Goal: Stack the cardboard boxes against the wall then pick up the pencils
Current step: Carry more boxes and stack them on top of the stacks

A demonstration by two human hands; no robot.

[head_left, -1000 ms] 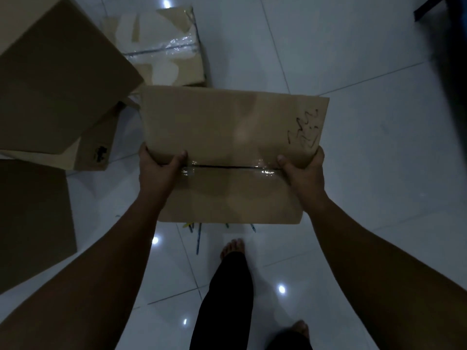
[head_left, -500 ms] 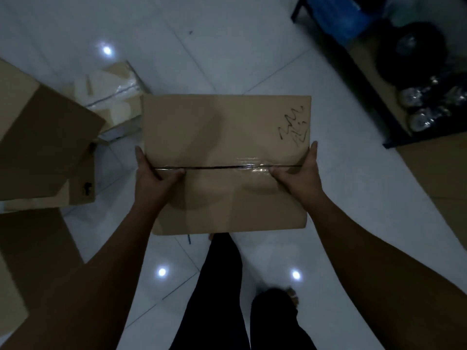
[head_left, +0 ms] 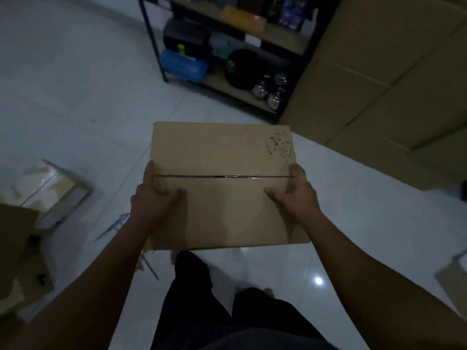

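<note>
I hold a closed cardboard box (head_left: 222, 152) with a taped seam and black scribble on its top, carried at waist height over the white tiled floor. My left hand (head_left: 154, 200) grips its left edge and my right hand (head_left: 293, 195) grips its right edge, thumbs on top. A stack of large cardboard boxes (head_left: 394, 79) stands at the upper right. Several pencils (head_left: 113, 226) lie scattered on the floor to the left, partly hidden by my left arm and the box.
A dark metal shelf rack (head_left: 227, 54) with a blue container, black items and shiny bottles stands ahead. A taped box (head_left: 48, 190) and an open box (head_left: 17, 251) sit on the floor at left. Another box corner (head_left: 454, 281) shows at right.
The view has swung to the right: the shelf and the box stack have come into view, and the floor boxes have slid off to the left. Both hands keep the same grip.
</note>
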